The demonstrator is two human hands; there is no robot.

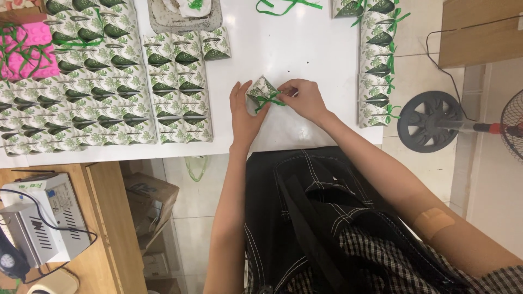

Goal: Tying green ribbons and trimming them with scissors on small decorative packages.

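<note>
Lap first: black overalls with white stitching (305,207) over a checked shirt, and a tan plaster (433,220) stuck on the right forearm. Off to the left, below the table edge, there's a wooden shelf (103,218) with a white boxy device (41,218) and its cables, plus a cardboard box (150,201) on the tiled floor.

Both hands are up on the white table (305,49), near its front edge. Left hand (243,117) lies fairly flat with fingers stretched out, resting against the left side of a small leaf-print gift box (261,90), so more steadying it than gripping. Right hand (306,99) has its fingertips pressed together, pinching the green ribbon (268,101) tied around that box. So the box sits right between the two hands, touching both.

Left of the hands, a whole spread of flat leaf-print boxes (109,87) lies in neat overlapping rows. On the right, a column of finished boxes with green bows (377,71) runs along the table's right edge. Further back there's a grey tray (185,19) with something white in it, a loose green ribbon strip (286,5), and a pink item (30,49) at the far left corner with green ribbon over it.

Beside the table on the right, a standing fan's round dark base (427,121) sits on the floor.
</note>
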